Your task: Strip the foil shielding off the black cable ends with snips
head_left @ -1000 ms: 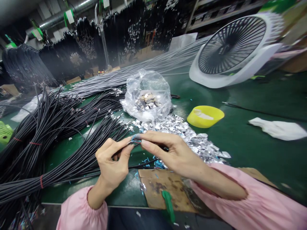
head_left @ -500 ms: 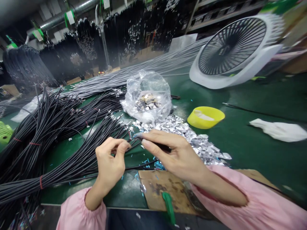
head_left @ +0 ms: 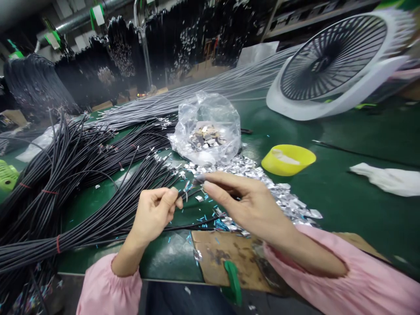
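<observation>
My left hand (head_left: 155, 214) is closed, thumb against fingers, on a black cable (head_left: 181, 193) whose stripped end shows thin coloured wires (head_left: 188, 186) pointing right. Just right of that end, my right hand (head_left: 246, 197) has its thumb and index finger pinched together. A small dark thing shows at those fingertips, too blurred to name. Below and behind the hands, silver foil scraps (head_left: 282, 197) and bits of blue wire insulation (head_left: 223, 224) lie on the green table (head_left: 344, 210). A bundle of black cables (head_left: 108, 218) stretches to the left hand's left.
A clear plastic bag (head_left: 206, 127) with small pieces inside stands beyond the hands. Right of it are a yellow cup (head_left: 288, 160), a white fan (head_left: 328, 65) and a white glove-like cloth (head_left: 387, 178). Grey cables (head_left: 197, 98) lie behind. A brown board (head_left: 213, 253) lies at the front edge.
My right hand has drawn slightly away from the left hand, and the cable's coloured wires now show between them. The view has shifted a little.
</observation>
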A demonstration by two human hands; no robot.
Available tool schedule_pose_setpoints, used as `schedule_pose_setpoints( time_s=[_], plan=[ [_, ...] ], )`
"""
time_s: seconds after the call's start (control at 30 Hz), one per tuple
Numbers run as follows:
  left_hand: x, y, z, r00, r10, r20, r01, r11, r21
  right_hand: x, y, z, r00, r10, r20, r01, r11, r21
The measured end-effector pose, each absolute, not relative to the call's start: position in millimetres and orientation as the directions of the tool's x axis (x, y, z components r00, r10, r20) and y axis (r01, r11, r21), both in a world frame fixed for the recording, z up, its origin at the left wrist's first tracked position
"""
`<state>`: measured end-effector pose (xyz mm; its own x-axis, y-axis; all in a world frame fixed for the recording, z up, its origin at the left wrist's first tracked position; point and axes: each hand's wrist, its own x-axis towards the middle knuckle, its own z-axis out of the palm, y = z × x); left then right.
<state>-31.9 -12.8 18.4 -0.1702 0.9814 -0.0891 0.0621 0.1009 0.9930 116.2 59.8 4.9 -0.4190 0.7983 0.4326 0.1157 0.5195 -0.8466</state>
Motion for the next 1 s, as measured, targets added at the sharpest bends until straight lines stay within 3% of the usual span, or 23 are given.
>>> schedule_pose_setpoints(
  time_s=[0.13,0.2,0.33,0.4,0.5,0.57,0.63,0.73,0.8,0.9,0.93,1.0],
  plan=[
    [-28.8,-15.6,10.9,-0.244,0.958,0.148,0.398,-0.040,0.917,116.1,60.3,8.0,-0.512,0.728,0.457,0.126,0.589,-0.798],
    [-30.0,-15.6,9.5,-0.211,0.960,0.185,0.464,-0.069,0.883,116.1,60.8,9.5,-0.555,0.691,0.463,0.078,0.598,-0.798],
    [-33.4,-12.1,12.8,-0.043,0.995,0.092,0.286,-0.076,0.955,116.6,61.8,9.5,-0.686,0.664,0.298,-0.126,0.295,-0.947],
    [-32.2,-9.5,13.2,0.003,0.998,0.055,0.153,-0.055,0.987,116.8,61.1,7.9,-0.706,0.636,0.313,-0.170,0.276,-0.946],
    [-25.6,-5.9,9.4,-0.106,0.993,-0.050,0.007,0.051,0.999,116.2,59.3,5.0,-0.525,0.662,0.535,-0.015,0.621,-0.784],
    [-20.9,-4.6,6.4,-0.203,0.975,-0.095,-0.028,0.091,0.995,114.8,59.2,3.6,-0.424,0.633,0.648,0.107,0.745,-0.658],
    [-18.7,-4.6,5.6,-0.237,0.969,-0.070,0.016,0.076,0.997,113.1,60.6,3.2,-0.461,0.646,0.609,0.071,0.710,-0.700],
    [-20.2,-6.7,8.3,-0.155,0.988,-0.014,0.109,0.031,0.994,112.6,63.6,3.8,-0.575,0.649,0.499,-0.034,0.590,-0.807],
    [-22.2,-8.2,10.2,-0.076,0.997,-0.021,0.117,0.030,0.993,115.2,64.7,4.7,-0.544,0.571,0.615,-0.005,0.730,-0.683],
    [-23.9,-9.7,10.2,-0.010,0.998,-0.054,0.086,0.055,0.995,121.6,66.0,7.7,-0.382,0.403,0.831,0.185,0.915,-0.359],
    [-24.0,-9.9,9.6,-0.005,0.998,-0.067,0.072,0.067,0.995,123.3,66.6,9.0,-0.275,0.403,0.873,0.274,0.903,-0.331],
    [-23.9,-10.3,7.9,-0.029,0.997,-0.069,0.066,0.071,0.995,124.5,67.9,11.1,-0.081,0.474,0.877,0.393,0.824,-0.409]
  ],
)
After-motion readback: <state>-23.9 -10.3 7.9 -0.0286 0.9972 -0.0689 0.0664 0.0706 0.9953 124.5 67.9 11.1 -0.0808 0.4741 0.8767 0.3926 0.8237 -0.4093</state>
